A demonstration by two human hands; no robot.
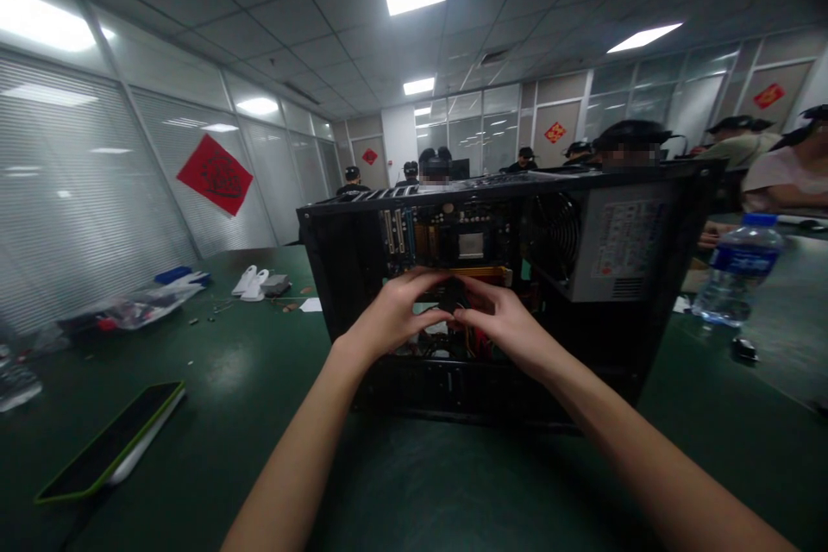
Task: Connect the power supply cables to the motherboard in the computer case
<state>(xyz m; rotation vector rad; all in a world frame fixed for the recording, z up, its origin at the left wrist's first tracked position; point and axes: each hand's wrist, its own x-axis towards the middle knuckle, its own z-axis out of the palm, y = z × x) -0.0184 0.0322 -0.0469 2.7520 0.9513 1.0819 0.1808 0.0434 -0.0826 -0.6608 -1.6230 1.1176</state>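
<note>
We see a black metal computer case [336,276] that stands on the dark green table [414,483], with its open side turned towards us. Inside the case there is a dark circuit board with blue and yellow slots [453,237] at the back. A round black fan [555,233] is to the right of it, and a grey metal power supply box [624,250] sits in the upper right corner. Both hands are inside the opening, at the middle of the case. The left hand [392,319] and the right hand [508,326] meet there. Their fingers are closed narrowly on a small black part [451,297], which they hold together in front of the board. To the right of the case stands a clear plastic water bottle with a blue cap [737,272]. To the left of the case, nearer to us, lies a flat black slab with a green edge [109,444].
</note>
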